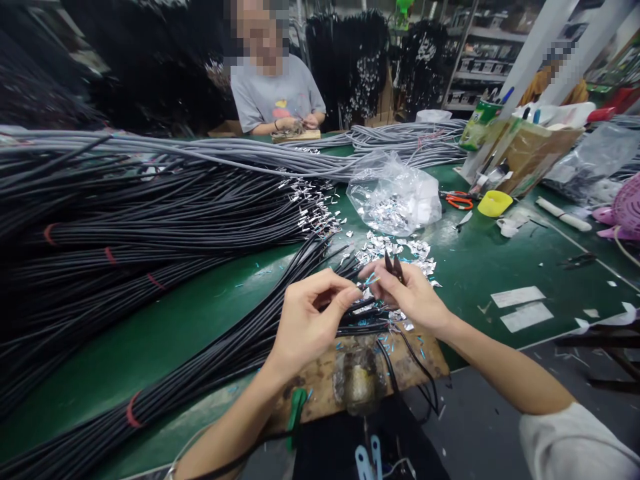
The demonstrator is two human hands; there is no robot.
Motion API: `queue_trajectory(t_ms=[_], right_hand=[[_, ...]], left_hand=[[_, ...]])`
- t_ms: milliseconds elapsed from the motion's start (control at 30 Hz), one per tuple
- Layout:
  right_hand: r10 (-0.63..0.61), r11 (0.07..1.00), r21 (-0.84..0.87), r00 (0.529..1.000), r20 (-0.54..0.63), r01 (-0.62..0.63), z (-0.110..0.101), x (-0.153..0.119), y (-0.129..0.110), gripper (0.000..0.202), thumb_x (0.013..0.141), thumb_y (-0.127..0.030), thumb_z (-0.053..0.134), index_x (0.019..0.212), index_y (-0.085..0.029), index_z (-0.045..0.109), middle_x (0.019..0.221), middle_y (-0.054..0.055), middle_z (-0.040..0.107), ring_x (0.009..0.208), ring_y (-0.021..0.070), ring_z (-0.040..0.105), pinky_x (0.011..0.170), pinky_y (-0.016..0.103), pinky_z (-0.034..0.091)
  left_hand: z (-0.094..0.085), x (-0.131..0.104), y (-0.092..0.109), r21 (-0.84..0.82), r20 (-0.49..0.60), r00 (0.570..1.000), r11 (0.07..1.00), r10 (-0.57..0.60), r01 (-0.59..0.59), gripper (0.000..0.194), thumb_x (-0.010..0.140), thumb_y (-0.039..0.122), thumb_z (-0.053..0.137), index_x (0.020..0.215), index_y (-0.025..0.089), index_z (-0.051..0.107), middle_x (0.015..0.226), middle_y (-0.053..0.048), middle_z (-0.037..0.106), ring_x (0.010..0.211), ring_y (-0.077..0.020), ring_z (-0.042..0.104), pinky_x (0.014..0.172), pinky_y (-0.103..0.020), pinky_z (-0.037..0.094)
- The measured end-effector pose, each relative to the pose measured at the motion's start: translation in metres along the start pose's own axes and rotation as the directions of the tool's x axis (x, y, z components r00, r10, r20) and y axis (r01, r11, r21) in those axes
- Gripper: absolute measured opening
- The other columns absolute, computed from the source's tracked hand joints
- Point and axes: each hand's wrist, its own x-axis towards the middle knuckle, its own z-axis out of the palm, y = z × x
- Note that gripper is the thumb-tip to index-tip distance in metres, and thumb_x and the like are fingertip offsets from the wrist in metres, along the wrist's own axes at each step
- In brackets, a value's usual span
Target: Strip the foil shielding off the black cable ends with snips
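Note:
My left hand (313, 320) is closed in a pinch at a cable end with thin blue and whitish wires (371, 280); most of that cable is hidden behind the fingers. Close by on the right, my right hand (413, 293) is wrapped round dark wire cutters (394, 268), their jaws pointing up. Its fingertips are at the wires, slightly blurred. Beneath both hands lies a bundle of black cables (240, 333), among silvery foil scraps (373, 247) and blue wire bits. A worn wooden board (320, 410) bears a taped, yellowish block (363, 383).
More black cable bundles (125, 233) and grey cables (200, 150) cover the left. A plastic bag of scraps (395, 193), orange-handled scissors (459, 199) and yellow tape (495, 203) lie ahead. A green clip (297, 410) is at the board. Another person (277, 93) sits opposite.

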Motion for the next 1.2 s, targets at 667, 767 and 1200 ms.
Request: queue_trajectory(t_ms=[667,767,1200], right_hand=[[-0.242,0.943,-0.240,0.970,-0.021,0.230,-0.003,-0.007,-0.008,0.029,0.088,-0.038,0.051,0.096,-0.019,0.071,0.070,0.002,0.061,0.061,0.0110,0.050,0.057,0.026,0.041],[-0.270,0.935,-0.237,0.963,-0.001,0.262,-0.003,-0.008,-0.007,0.027,0.089,-0.036,0.051,0.096,-0.020,0.071,0.069,0.002,0.061,0.059,0.0107,0.049,0.054,0.025,0.039],[-0.257,0.919,-0.317,0.966,-0.036,0.232,-0.004,-0.009,-0.011,0.024,0.087,-0.030,0.053,0.094,-0.019,0.073,0.073,0.004,0.067,0.064,0.0125,0.056,0.059,0.026,0.044]], left_hand=[[-0.005,-0.001,0.004,-0.001,-0.022,1.000,1.000,-0.016,0.016,0.027,0.083,0.029,0.057,0.063,0.014,0.066,0.056,0.000,0.057,0.049,-0.0079,0.046,0.045,-0.019,0.034],[-0.004,-0.001,0.005,0.033,-0.022,1.000,0.999,-0.015,0.016,0.026,0.083,0.028,0.057,0.063,0.014,0.066,0.056,-0.001,0.057,0.050,-0.0088,0.047,0.046,-0.020,0.035],[0.002,-0.007,0.001,0.391,-0.120,0.951,0.894,0.285,-0.219,0.006,0.080,0.019,0.063,0.076,0.015,0.066,0.065,0.001,0.061,0.053,-0.0078,0.051,0.050,-0.020,0.040]])
